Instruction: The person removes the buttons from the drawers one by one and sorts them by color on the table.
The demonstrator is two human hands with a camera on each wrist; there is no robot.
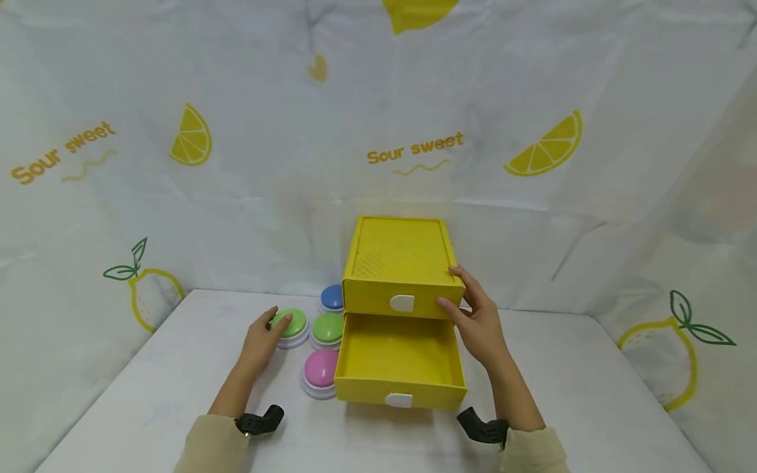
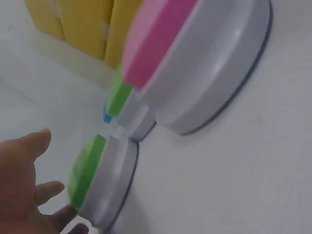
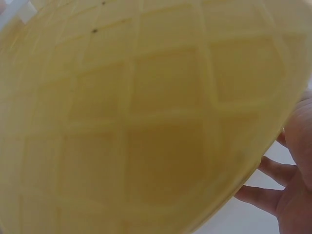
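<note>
The white backdrop (image 1: 278,171) carries two orange prints that read "Sour sweet": the left print (image 1: 63,152) and the right print (image 1: 416,148), each slanting upward.

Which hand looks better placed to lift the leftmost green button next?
Left hand, probably: its fingers are at that green button; the right hand holds the yellow drawer unit.

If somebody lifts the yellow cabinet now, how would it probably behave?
The cabinet is probably stiff and fairly light: its walls look like thin plastic. It may tip forward, because the lower drawer is pulled well out. That drawer might slide if tilted, as no latch shows.
</note>
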